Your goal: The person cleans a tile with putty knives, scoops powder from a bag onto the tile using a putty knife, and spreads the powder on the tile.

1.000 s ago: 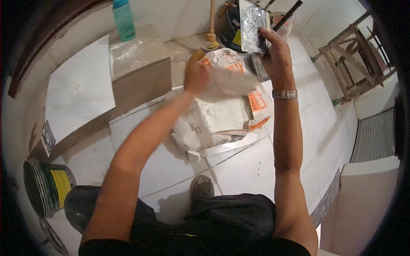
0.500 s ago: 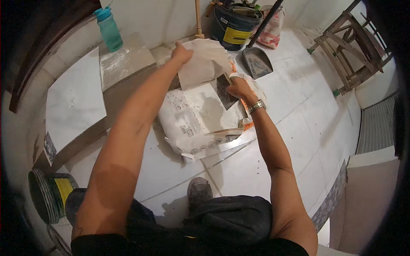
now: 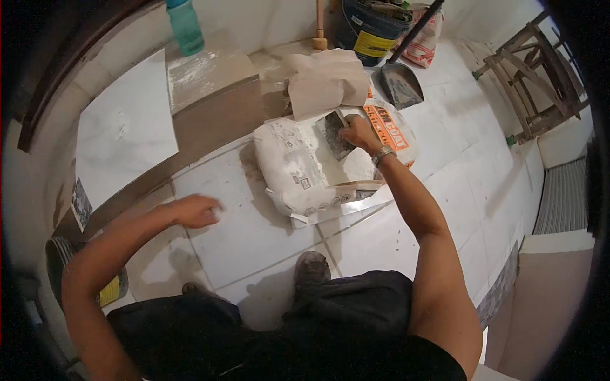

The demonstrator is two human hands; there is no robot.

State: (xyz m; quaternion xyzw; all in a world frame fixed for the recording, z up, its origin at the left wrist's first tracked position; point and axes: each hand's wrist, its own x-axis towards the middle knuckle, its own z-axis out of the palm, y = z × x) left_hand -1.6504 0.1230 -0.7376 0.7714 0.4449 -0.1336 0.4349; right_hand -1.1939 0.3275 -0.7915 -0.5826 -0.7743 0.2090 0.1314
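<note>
My right hand (image 3: pixel 359 133), a metal watch on its wrist, is closed round the grip of a trowel (image 3: pixel 335 138) with a dark, flat, powder-dusted blade. The blade is in the opening of a paper bag (image 3: pixel 283 159) of white powder (image 3: pixel 359 166), lying on the floor. A torn paper flap (image 3: pixel 330 82) is folded back at the bag's far side. Away to the left, over the floor tiles, my left hand (image 3: pixel 198 211) holds nothing; its fingers look loosely bent and apart, a little blurred.
A large white tile (image 3: pixel 127 136) rests on the brown ledge (image 3: pixel 219 105) at left, near a teal bottle (image 3: pixel 185 28). Beyond the bag are a dustpan (image 3: pixel 400 86) and a dark bucket (image 3: pixel 368 32). Another bucket (image 3: pixel 60 254) stands at near left, a wooden stand (image 3: pixel 534 76) at far right.
My left hand has let go of the bag's paper flap and moved down and left, away from the bag. The flap now lies folded back. The right hand keeps the trowel in the bag.
</note>
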